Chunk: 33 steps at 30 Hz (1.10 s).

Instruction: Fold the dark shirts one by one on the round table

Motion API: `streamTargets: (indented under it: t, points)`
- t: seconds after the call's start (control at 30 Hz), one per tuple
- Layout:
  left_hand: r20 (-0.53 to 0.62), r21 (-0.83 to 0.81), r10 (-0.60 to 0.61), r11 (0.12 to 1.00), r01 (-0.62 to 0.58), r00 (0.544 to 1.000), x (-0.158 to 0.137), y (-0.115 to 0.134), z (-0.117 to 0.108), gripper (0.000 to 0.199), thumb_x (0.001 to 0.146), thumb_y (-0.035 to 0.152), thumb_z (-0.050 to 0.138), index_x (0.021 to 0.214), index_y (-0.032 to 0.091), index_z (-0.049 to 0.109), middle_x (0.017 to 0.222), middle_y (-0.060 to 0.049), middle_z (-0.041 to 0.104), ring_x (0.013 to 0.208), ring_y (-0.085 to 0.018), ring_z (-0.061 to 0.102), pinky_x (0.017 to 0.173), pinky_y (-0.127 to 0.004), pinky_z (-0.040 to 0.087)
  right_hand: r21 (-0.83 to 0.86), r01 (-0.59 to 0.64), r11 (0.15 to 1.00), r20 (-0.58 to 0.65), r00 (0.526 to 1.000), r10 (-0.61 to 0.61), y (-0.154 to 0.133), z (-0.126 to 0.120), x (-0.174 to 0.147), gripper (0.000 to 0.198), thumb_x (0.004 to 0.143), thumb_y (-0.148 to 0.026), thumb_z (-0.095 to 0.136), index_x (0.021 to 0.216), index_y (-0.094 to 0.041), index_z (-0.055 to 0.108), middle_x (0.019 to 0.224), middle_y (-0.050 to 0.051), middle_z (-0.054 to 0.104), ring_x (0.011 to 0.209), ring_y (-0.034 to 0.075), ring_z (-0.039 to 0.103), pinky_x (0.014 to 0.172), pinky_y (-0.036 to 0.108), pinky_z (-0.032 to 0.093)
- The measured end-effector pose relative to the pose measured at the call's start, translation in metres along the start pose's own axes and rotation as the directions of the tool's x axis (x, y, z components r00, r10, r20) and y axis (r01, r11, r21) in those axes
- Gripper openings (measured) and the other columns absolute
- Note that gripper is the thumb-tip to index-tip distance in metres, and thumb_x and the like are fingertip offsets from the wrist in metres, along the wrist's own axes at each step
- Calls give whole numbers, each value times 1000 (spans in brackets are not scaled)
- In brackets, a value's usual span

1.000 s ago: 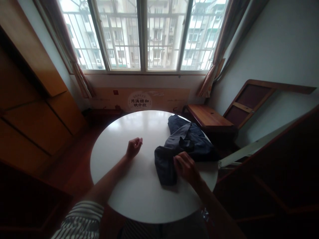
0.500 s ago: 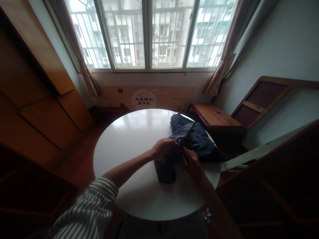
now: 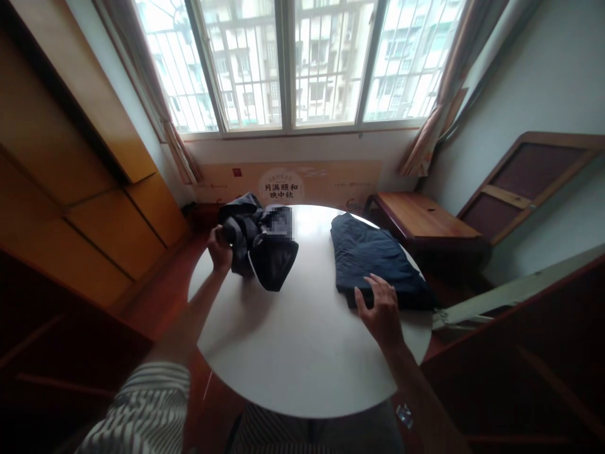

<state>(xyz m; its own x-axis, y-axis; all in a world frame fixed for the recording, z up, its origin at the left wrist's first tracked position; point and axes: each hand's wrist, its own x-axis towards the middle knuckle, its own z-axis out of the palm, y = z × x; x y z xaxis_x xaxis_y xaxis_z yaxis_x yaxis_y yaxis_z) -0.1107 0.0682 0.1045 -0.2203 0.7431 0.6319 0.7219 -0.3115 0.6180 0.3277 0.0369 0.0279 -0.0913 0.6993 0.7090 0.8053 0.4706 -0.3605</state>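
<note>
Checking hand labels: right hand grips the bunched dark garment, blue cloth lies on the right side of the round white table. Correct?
Not the right hand: the head view shows the left hand gripping the bunched dark garment. The blue cloth does lie on the right side of the round white table.

Your left hand (image 3: 220,248) holds bunched dark-grey cloth (image 3: 259,244) over a round white counter (image 3: 302,347), right hand (image 3: 379,307) near folded navy cloth (image 3: 367,249).

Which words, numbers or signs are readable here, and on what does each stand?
"月满颐和": on the banner.
"映中秋": same banner, underneath.
Too small to read: the banner's smaller lettering and red mark.
Held dark fabric, blue fabric: no readable text.
</note>
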Motion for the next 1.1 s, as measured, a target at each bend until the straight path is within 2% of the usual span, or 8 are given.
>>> streamTargets:
  t: [0.23,0.43,0.63,0.73,0.87,0.97,1.03,1.1]
  points:
    - [-209,232,-209,938,256,955,-77,-45,10,32,96,37,41,76,18,57,76,-10,65,77,-23,62,72,-33,48,-469,-22,883,224,964,143,-3,2,3,59,93,-39,54,131,5,52,139,31,49,128,42,43,103,51,37]
    - [-223,257,-193,934,248,956,-71,-46,10,27,95,32,41,83,18,60,86,-11,67,84,-25,64,79,-35,50,-446,219,868,490,871,31,-4,-8,41,32,90,-2,39,85,-10,69,96,17,69,89,27,62,73,34,47]
    - [-281,309,22,949,69,959,-78,-29,12,22,93,23,45,103,15,63,111,-16,60,111,-27,57,101,-42,44,-124,278,953,178,951,-254,-31,-7,68,26,96,-11,40,97,-12,66,98,16,67,92,27,60,82,36,49]
    - [-201,310,217,939,-148,955,-72,3,18,24,94,25,49,110,15,63,114,-15,58,112,-27,55,102,-44,44,185,441,878,223,851,-475,-80,-5,55,28,98,-12,39,97,-15,67,96,13,67,91,24,61,86,36,49]
    - [26,45,303,952,-304,953,-62,75,35,23,99,24,43,108,19,64,103,-8,64,98,-19,62,93,-35,49,638,391,663,392,577,-717,-120,-6,36,19,98,-24,52,105,-19,68,93,7,71,83,18,66,75,27,51]
    - [360,-164,349,937,-309,865,-79,133,54,26,101,28,42,105,20,67,100,-6,67,92,-16,64,87,-28,50,684,174,708,334,788,-517,-98,-8,45,23,98,-31,50,98,-18,70,82,5,72,71,15,66,68,25,49]
    - [602,-251,422,906,-341,678,-105,161,67,28,98,40,51,105,20,69,103,-7,68,94,-18,65,85,-28,51,570,40,821,223,954,-202,-66,-7,58,30,98,-34,47,87,-17,69,69,3,68,61,15,62,64,25,46]
    - [738,-240,443,877,-415,509,-134,179,78,50,86,56,64,117,17,67,112,-12,65,100,-24,64,87,-32,52,417,-82,905,88,995,50,-33,-3,67,35,96,-39,47,78,-17,67,60,2,63,56,15,58,62,27,43]
